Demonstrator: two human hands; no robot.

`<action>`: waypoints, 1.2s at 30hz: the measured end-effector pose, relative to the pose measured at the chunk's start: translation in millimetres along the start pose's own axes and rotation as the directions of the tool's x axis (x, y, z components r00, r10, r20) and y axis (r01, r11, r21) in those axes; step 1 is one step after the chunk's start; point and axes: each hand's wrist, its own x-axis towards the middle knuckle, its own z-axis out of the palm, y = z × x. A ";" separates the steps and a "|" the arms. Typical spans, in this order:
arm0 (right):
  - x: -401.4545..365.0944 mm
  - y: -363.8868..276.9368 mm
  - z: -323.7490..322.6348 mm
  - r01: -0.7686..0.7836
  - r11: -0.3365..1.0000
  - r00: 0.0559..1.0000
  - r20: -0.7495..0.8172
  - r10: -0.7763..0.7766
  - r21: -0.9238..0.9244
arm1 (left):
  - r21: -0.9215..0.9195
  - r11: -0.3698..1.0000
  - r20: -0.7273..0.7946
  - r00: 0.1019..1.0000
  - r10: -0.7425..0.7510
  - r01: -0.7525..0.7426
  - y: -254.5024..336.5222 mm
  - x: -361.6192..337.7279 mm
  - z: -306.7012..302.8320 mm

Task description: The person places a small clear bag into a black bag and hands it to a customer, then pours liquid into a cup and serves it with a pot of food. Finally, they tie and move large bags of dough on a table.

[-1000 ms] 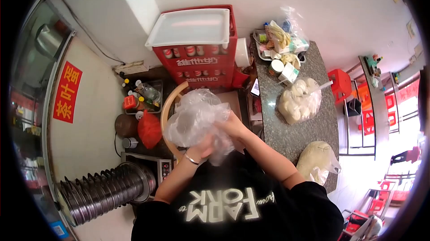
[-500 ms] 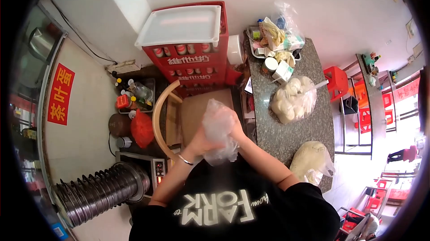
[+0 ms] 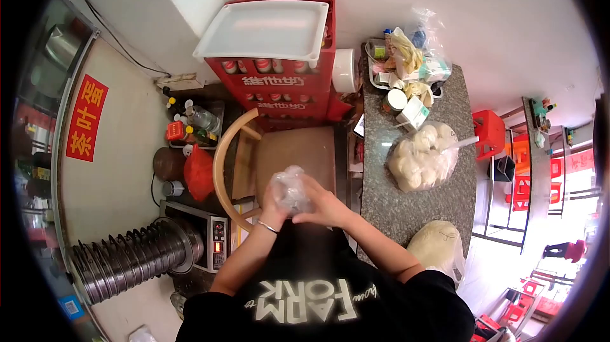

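Note:
A crumpled clear plastic bag is bunched between both hands, in front of the black shirt. My left hand, with a silver bangle at its wrist, presses on one side of the bag. On the other side my right hand has its fingers closed against the plastic. Beyond the hands stands a wooden chair with a brown seat. Farther to the right, a clear bag of white buns lies on the speckled table.
Red crates under a white tray lid stand ahead. Steel steamer rings lie at the lower left, beside bottles and a red bag. A full pale sack rests near the table's front.
The bag has been gathered from a long, loose shape into a small bundle. Both hands are lower and closer about it. The view has shifted slightly.

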 end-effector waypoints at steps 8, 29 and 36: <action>16.0 103.4 39.1 -0.247 0.965 0.932 -0.250 0.260 0.083 | 0.230 0.973 -0.219 0.973 0.071 -0.019 -36.0 9.4 -14.9; 311.5 198.0 -49.2 -0.120 0.953 0.804 -0.590 -0.072 -0.280 | 0.245 0.964 -0.594 0.801 0.067 0.101 52.6 38.7 -143.2; 355.3 275.7 -76.3 0.014 0.995 0.871 -0.487 -0.061 -0.100 | 0.261 0.949 -0.588 0.809 0.009 0.178 42.7 35.4 -144.3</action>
